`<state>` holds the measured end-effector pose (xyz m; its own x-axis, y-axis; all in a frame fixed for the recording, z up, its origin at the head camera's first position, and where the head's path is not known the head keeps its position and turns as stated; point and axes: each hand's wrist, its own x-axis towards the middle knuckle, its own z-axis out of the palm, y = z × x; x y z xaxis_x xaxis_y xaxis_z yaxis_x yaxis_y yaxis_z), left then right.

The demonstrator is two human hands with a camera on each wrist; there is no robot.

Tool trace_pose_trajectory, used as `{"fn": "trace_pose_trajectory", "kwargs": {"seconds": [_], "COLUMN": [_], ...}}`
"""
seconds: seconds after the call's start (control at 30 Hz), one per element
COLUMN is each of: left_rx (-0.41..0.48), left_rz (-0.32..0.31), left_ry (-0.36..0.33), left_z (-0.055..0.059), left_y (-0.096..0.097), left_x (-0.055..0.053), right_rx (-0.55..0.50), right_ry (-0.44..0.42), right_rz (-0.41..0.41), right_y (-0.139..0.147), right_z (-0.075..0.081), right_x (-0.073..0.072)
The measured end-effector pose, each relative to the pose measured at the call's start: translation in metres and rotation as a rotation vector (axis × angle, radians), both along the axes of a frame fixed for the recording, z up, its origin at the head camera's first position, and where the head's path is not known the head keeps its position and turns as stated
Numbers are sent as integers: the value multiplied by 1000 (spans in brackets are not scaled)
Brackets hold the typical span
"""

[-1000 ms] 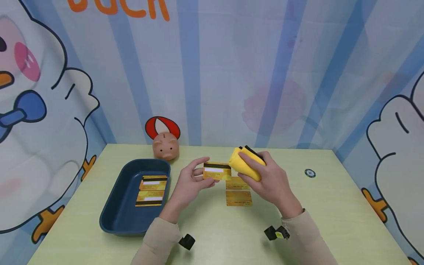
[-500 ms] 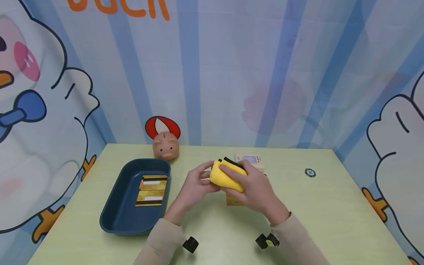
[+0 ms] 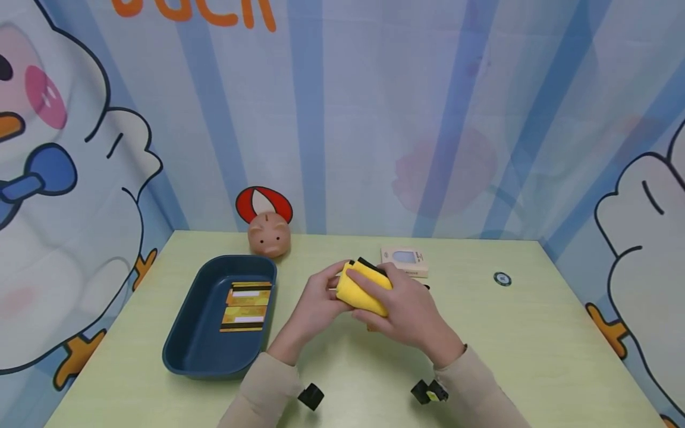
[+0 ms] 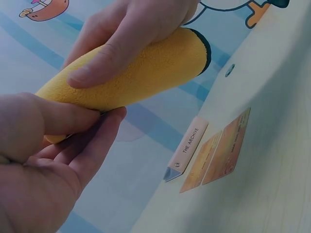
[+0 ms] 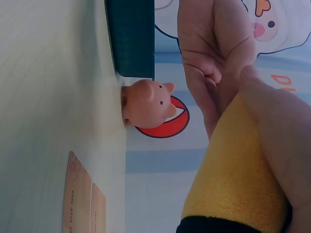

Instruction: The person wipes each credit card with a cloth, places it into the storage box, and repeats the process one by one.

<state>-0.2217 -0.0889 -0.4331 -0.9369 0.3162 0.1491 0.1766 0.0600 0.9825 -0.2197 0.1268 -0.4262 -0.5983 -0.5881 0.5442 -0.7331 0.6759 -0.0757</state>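
Note:
My right hand (image 3: 409, 306) grips a folded yellow cloth (image 3: 364, 294) with dark edging. It holds the cloth against my left hand (image 3: 319, 297), above the middle of the table. The left thumb and fingers (image 4: 97, 155) are pinched together at the cloth's edge. The gold bank card that the left hand held a second ago is hidden by the cloth and fingers. Below the hands, two more gold cards lie side by side on the table, the nearer card (image 4: 227, 148) and the farther card (image 4: 200, 162) both plain in the left wrist view.
A dark blue tray (image 3: 184, 351) at left holds gold cards (image 3: 243, 318) with their stripes up. Behind it stands a pink piggy bank (image 3: 269, 236). A small pale box (image 3: 404, 261) lies behind the hands, and a round chip (image 3: 502, 279) sits at right.
My right hand has brought the cloth leftward and down over the card in my left hand, hiding it. The pale box behind has come into sight. Over the last half second the hands shifted only slightly.

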Motion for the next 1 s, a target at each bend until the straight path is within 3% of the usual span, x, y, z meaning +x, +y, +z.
{"fn": "trace_pose_trajectory", "kwargs": {"seconds": [0.43,1.0], "left_rx": [-5,119], "left_rz": [50,84], "left_ry": [2,-47], "left_z": [-1,8], "left_y": [2,-4], "left_x": [0,1], "right_rx": [-26,-14], "right_ry": [63,58], "right_rz": [-62,-107], "right_y": [-7,1], "right_z": [-8,-1], "right_x": [1,-5]}}
